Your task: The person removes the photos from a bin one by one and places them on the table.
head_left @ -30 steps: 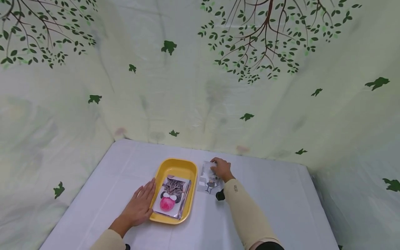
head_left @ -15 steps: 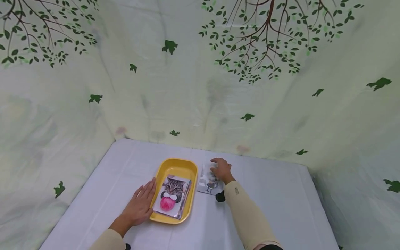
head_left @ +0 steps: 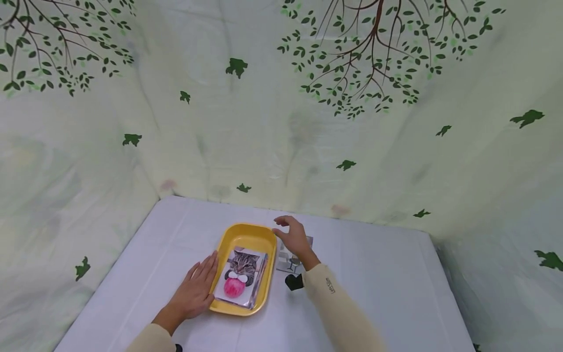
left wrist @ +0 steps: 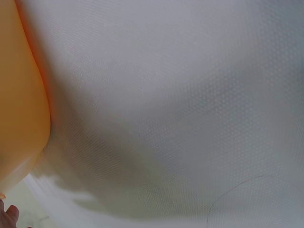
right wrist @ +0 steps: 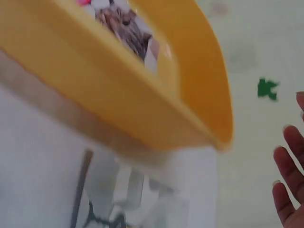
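A yellow tray (head_left: 251, 235) stands on the white-covered table. Inside it lies a small stack of picture cards (head_left: 244, 264), the top one showing a tabby cat's face and a pink round shape. My left hand (head_left: 193, 286) lies with straight fingers along the tray's left side. Over the tray's far right rim is my right hand (head_left: 295, 239), fingers loosely bent and nothing between them. Beneath my right wrist, another picture card (head_left: 288, 262) with a grey print lies flat just right of the tray, partly hidden. In the right wrist view, that card (right wrist: 133, 199) appears below the tray's wall.
The white tablecloth (head_left: 374, 288) stretches to both sides of the tray. Behind it hangs a pale backdrop (head_left: 272, 137) with printed branches and leaves. A black heart-shaped piece (head_left: 293, 282) shows at my right cuff.
My right hand has moved left from the grey-print card to the tray's far right rim, leaving the card on the table. The left hand stays at the tray's side.
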Tool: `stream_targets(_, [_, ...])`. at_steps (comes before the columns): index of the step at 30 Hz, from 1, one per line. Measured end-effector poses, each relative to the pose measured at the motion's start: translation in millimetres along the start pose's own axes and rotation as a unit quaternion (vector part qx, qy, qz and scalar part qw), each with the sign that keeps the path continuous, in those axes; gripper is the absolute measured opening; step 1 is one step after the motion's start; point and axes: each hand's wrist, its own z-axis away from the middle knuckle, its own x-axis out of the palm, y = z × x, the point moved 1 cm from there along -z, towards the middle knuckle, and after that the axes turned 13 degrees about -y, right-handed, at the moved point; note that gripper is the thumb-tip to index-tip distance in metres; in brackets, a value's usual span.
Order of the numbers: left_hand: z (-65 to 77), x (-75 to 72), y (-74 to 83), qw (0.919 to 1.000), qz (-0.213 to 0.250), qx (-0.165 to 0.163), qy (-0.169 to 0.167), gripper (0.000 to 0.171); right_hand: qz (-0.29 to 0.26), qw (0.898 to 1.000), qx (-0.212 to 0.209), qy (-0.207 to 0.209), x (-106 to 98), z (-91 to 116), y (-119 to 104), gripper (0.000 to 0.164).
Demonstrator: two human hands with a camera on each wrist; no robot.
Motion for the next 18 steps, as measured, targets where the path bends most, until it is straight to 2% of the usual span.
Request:
stream_targets(6, [0.5,-0.1,-0.4,1.0,0.001,0.001,-0.001,0.08,0.013,0.998,-0.018,-0.061,30,2,-20,0.034])
stream_targets(13, [0.0,0.7,-1.1,1.0,-0.002,0.004,0.007,0.08,0.021,0.994,0.004,-0.106,61,-2,-34,0.036])
stream_targets(18, [-0.2,1.4,-0.9,1.0,-0.001,0.003,0.009,0.079,0.015,0.992,0.037,-0.116,80,-6,-28,0.035])
